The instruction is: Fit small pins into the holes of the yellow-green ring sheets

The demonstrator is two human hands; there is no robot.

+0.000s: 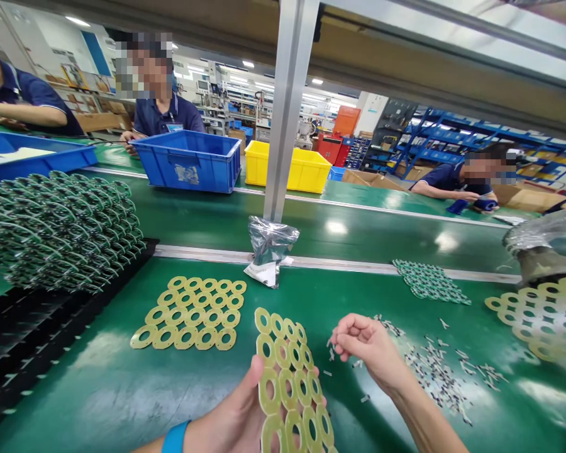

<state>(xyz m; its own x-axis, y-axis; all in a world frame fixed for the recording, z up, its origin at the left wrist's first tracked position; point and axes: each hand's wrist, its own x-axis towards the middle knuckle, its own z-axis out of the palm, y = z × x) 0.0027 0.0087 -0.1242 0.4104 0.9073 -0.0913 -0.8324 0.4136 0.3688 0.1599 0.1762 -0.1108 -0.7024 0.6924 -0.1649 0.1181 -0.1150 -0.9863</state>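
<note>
My left hand (238,418) grips a yellow-green panel of ring-shaped boards (290,384), held upright and tilted near the bottom middle. My right hand (365,346) hovers just right of the panel's top, fingers curled in a pinch on a small metal part too tiny to name. A scatter of small grey metal parts (434,371) lies on the green mat right of that hand. A second yellow-green ring panel (191,313) lies flat on the mat to the left.
A black rack of green ring boards (61,226) fills the left. A silver bag (270,248) leans by the metal post (287,107). More panels lie at the right (542,314), green boards (429,281) behind. Blue (188,160) and yellow (292,168) bins and seated people stand across the belt.
</note>
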